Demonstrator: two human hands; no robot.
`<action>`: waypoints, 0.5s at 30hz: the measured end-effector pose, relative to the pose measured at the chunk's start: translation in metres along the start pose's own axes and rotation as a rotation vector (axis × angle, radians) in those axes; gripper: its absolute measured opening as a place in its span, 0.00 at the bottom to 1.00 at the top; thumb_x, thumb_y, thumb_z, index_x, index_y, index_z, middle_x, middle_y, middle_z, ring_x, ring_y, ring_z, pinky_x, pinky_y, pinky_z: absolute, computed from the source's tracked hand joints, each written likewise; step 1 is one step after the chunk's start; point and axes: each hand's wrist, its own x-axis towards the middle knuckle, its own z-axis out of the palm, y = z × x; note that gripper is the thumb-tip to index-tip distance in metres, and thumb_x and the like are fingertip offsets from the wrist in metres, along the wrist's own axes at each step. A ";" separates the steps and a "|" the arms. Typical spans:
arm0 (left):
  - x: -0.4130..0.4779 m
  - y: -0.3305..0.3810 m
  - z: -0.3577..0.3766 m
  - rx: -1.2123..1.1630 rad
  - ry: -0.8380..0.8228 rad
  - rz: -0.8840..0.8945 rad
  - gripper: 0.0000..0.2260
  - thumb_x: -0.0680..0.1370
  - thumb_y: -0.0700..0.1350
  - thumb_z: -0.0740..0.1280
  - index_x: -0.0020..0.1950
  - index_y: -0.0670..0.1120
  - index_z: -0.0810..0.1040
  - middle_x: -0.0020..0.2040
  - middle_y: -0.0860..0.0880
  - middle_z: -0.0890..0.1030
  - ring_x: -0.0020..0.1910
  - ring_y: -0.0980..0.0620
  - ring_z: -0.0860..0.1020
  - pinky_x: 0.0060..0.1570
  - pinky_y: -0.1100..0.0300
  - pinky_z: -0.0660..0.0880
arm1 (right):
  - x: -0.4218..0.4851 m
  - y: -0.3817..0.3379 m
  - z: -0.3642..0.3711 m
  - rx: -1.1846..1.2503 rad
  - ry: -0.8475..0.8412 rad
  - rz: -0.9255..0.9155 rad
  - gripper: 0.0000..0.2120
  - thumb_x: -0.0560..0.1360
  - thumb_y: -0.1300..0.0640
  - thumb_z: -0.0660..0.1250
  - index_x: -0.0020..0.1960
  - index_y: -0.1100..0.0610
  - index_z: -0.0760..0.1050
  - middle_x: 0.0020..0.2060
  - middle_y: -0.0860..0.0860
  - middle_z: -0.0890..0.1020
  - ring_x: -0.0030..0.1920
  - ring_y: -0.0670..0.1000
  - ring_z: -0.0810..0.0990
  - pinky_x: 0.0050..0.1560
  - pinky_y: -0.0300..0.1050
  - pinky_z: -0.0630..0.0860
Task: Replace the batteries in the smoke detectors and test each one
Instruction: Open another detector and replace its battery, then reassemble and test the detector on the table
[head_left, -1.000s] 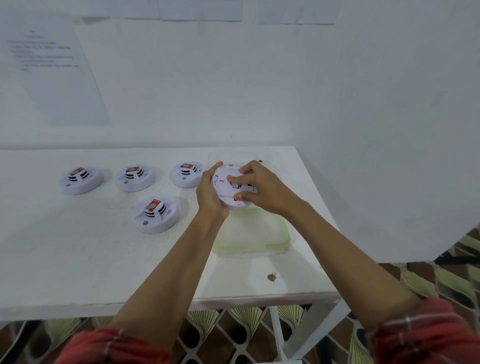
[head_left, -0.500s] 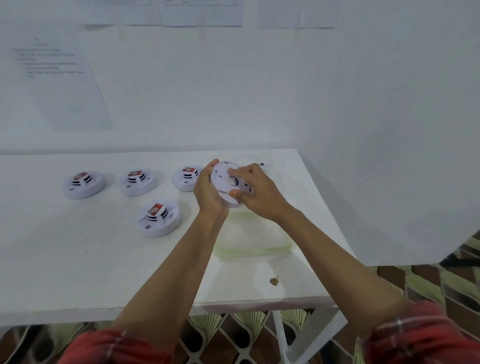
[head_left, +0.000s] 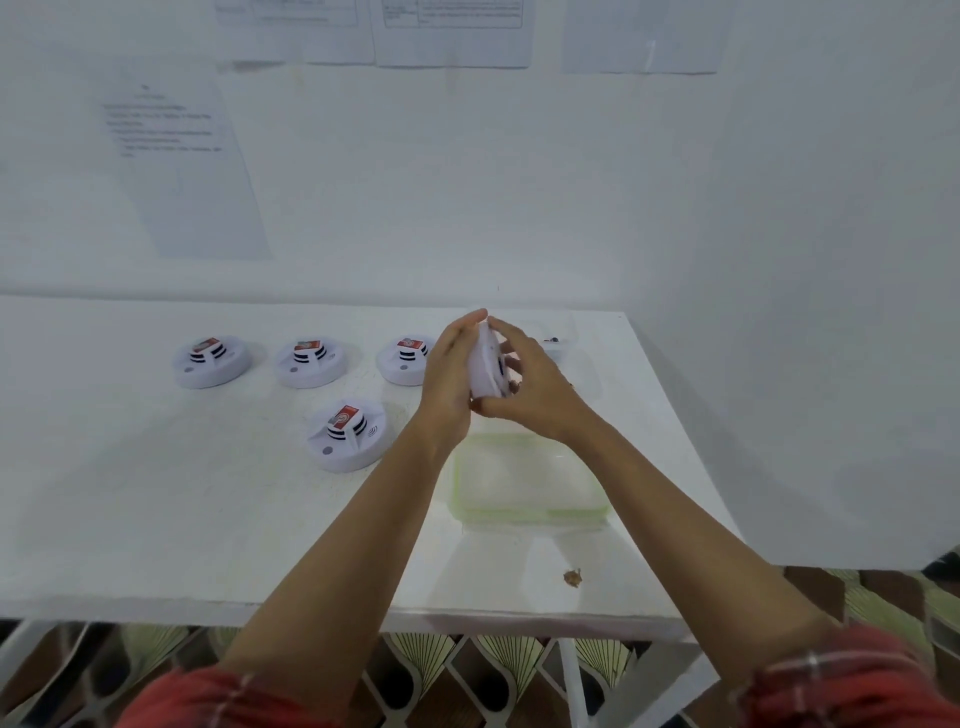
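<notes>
Left hand (head_left: 449, 374) and right hand (head_left: 537, 397) grip one white smoke detector (head_left: 485, 366) between them, up on edge, clear of the table (head_left: 156, 519). Left fingertips sit over its top edge; right fingers curl across its face. Row lying left of the left hand: outer detector (head_left: 212, 359), middle detector (head_left: 310, 362), inner detector (head_left: 406, 358). Fourth detector (head_left: 347, 434) lies nearer, left of the left wrist. Green-rimmed clear container (head_left: 524, 512) under the right wrist. Small clear tub (head_left: 555, 344) just beyond the right hand. Brown speck (head_left: 573, 578) beside the right forearm.
</notes>
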 end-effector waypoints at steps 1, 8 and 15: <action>0.000 0.005 -0.003 0.044 -0.006 0.004 0.07 0.80 0.44 0.60 0.51 0.51 0.77 0.49 0.48 0.79 0.43 0.51 0.79 0.35 0.61 0.77 | 0.002 0.000 0.006 0.064 0.038 0.020 0.41 0.66 0.64 0.74 0.73 0.50 0.57 0.60 0.51 0.70 0.58 0.48 0.73 0.55 0.41 0.77; 0.007 0.021 -0.049 0.296 0.090 0.029 0.17 0.79 0.41 0.58 0.68 0.51 0.68 0.55 0.52 0.75 0.55 0.54 0.73 0.46 0.67 0.69 | 0.028 -0.004 0.049 0.855 0.310 0.297 0.30 0.64 0.70 0.63 0.64 0.57 0.66 0.56 0.57 0.74 0.49 0.55 0.75 0.39 0.41 0.75; 0.012 0.053 -0.127 -0.114 -0.014 -0.315 0.12 0.82 0.45 0.56 0.57 0.39 0.74 0.53 0.42 0.79 0.50 0.47 0.78 0.56 0.50 0.73 | 0.060 -0.021 0.124 1.040 0.171 0.231 0.27 0.58 0.69 0.60 0.58 0.66 0.71 0.51 0.63 0.78 0.50 0.59 0.79 0.41 0.44 0.79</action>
